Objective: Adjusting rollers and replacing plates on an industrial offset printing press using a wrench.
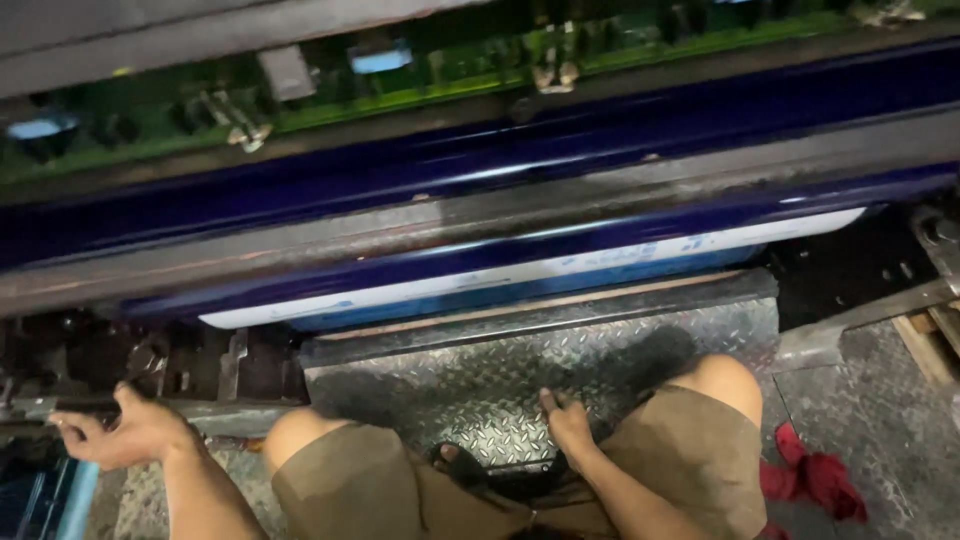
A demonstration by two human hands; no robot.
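A large machine spans the upper view; its glossy dark-blue roller [480, 160] runs from left to right, with a second blue roller [520, 255] below it carrying a white-and-blue sheet along its lower edge. Behind the rollers lies a green strip [330, 105] of fittings, blurred. Below the rollers, a checker-patterned metal step plate [600, 345] forms the platform on which the person crouches, knees in khaki shorts [700, 450] at either side. At lower right, a red rag [815, 478] lies on the grey floor [890, 420], just beside the right knee. The left hand [125, 435] rests at the machine's left frame, its grip loosely curled about a dark bar [70, 408], thumb raised. The right hand [567, 422] presses flat on the step plate between the knees, its grip open and holding nothing.
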